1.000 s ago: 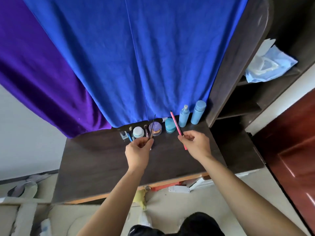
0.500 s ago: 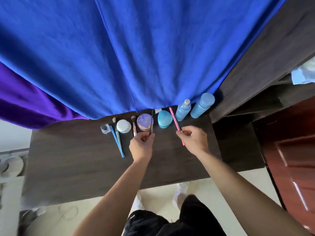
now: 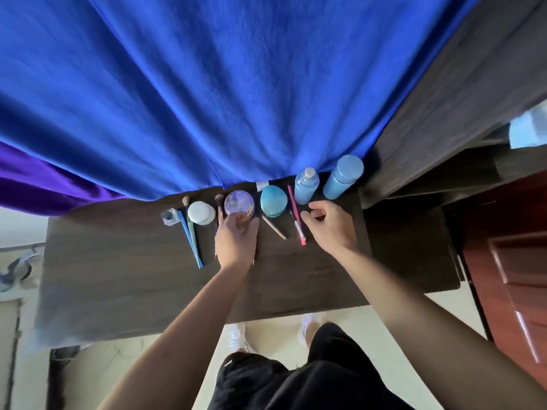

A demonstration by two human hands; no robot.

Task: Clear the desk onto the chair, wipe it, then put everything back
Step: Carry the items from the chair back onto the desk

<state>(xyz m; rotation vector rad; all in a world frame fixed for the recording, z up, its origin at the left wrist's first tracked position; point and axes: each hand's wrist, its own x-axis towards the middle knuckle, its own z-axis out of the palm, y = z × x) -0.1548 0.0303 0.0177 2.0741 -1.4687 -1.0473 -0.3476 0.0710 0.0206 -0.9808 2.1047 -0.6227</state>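
Observation:
Cosmetics stand in a row along the back of the dark desk [image 3: 124, 279]: a small glass bottle [image 3: 169, 217], a white jar [image 3: 201, 213], a purple compact [image 3: 239, 202], a teal case [image 3: 273, 201] and two blue bottles [image 3: 306, 187] [image 3: 343, 177]. My left hand [image 3: 236, 239] is curled at the compact's front edge, and a thin brush sticks out from under it. A beige brush [image 3: 273, 227] lies loose between my hands. The pink pencil [image 3: 296, 214] lies flat on the desk. My right hand [image 3: 328, 229], loosely curled and holding nothing, is right beside the pencil.
A long blue brush [image 3: 191, 242] lies left of my left hand. A blue cloth [image 3: 236, 99] hangs behind the row, with purple cloth [image 3: 44, 184] at its left. A dark shelf unit [image 3: 444, 113] stands to the right, with a red-brown door [image 3: 518, 261] beyond the desk's right end.
My right hand let go of the pink pencil, which now lies on the desk. A beige brush left my left hand and lies between my hands. The view moved closer.

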